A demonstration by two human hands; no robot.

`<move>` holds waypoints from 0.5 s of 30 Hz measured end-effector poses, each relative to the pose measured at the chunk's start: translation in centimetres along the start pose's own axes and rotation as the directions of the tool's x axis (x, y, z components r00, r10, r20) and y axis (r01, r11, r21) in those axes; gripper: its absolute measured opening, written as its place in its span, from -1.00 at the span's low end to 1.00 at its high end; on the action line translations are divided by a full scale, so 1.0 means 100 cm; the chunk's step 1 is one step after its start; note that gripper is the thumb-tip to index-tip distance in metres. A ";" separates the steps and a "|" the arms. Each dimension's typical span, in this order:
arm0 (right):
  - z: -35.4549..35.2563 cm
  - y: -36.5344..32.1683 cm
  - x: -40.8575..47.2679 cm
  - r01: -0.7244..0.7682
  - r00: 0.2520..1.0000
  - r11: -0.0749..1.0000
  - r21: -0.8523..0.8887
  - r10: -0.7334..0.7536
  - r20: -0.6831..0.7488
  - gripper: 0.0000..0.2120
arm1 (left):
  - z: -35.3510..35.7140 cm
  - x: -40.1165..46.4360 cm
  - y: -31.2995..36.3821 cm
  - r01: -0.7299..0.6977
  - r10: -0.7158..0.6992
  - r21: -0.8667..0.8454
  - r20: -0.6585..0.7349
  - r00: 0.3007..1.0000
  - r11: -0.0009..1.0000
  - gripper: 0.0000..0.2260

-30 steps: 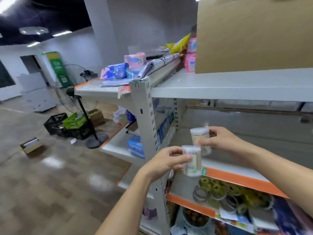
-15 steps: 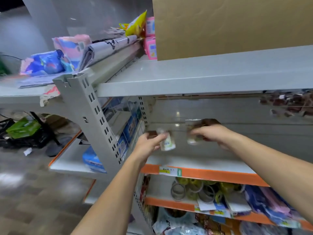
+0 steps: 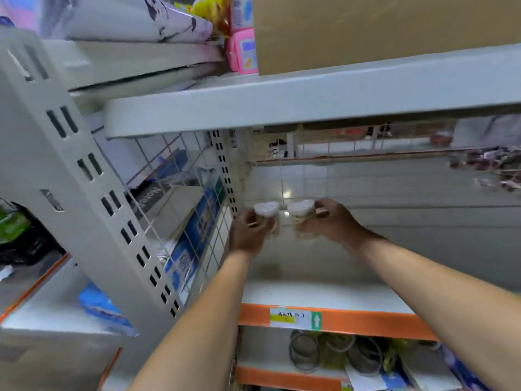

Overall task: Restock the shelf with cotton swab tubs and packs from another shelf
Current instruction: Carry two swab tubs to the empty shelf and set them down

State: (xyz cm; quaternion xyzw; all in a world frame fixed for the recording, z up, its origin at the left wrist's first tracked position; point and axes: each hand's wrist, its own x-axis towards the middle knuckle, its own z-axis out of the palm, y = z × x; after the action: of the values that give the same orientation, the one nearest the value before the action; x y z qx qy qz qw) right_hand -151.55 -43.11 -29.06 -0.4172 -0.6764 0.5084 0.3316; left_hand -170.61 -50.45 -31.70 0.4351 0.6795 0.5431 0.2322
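Both arms were stretched forward, converging far in. Left hand [image 3: 248,235] and right hand [image 3: 332,221] sat side by side, close together, each with fingers curled, gripping a small tub.

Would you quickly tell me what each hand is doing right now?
Left hand: grips the left cotton swab tub.
Right hand: grips the right cotton swab tub.

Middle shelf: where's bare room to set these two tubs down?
The shelf is bare from the wire grid side rightward, behind the orange edge strip. Both tubs, left and right, are held at the back. The far right is blurred clutter.
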 end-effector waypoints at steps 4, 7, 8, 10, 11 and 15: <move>0.023 0.023 0.022 0.023 0.995 0.998 -0.061 -0.029 -0.095 -0.49 | 0.004 0.018 -0.022 -0.020 0.017 -0.044 -0.065 0.998 0.999 -0.77; 0.037 0.037 0.040 0.022 0.983 0.992 -0.122 -0.044 -0.178 -0.42 | 0.007 0.029 -0.036 -0.031 0.023 -0.096 -0.084 0.996 0.995 -0.78; 0.040 0.041 0.045 0.020 0.979 0.993 -0.116 -0.043 -0.198 -0.40 | 0.011 0.032 -0.039 -0.038 0.030 -0.083 -0.100 0.995 0.996 -0.78; 0.045 0.046 0.055 0.010 0.974 0.992 -0.124 -0.038 -0.225 -0.38 | 0.017 0.036 -0.043 -0.050 0.044 -0.048 -0.119 0.992 0.998 -0.71; 0.046 0.047 0.059 0.008 0.971 0.990 -0.142 -0.042 -0.235 -0.37 | 0.020 0.038 -0.044 -0.053 0.046 -0.059 -0.123 0.991 0.997 -0.68; 0.052 0.053 0.072 0.030 0.957 0.989 -0.147 -0.071 -0.281 -0.37 | 0.024 0.048 -0.048 -0.070 0.056 -0.118 -0.115 0.992 0.991 -0.64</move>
State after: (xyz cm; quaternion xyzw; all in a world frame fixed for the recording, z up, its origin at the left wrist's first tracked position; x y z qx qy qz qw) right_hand -158.02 -38.03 -35.35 -0.4910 -0.6663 0.3851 0.4083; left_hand -172.75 -45.24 -36.17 0.4105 0.6428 0.6141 0.2031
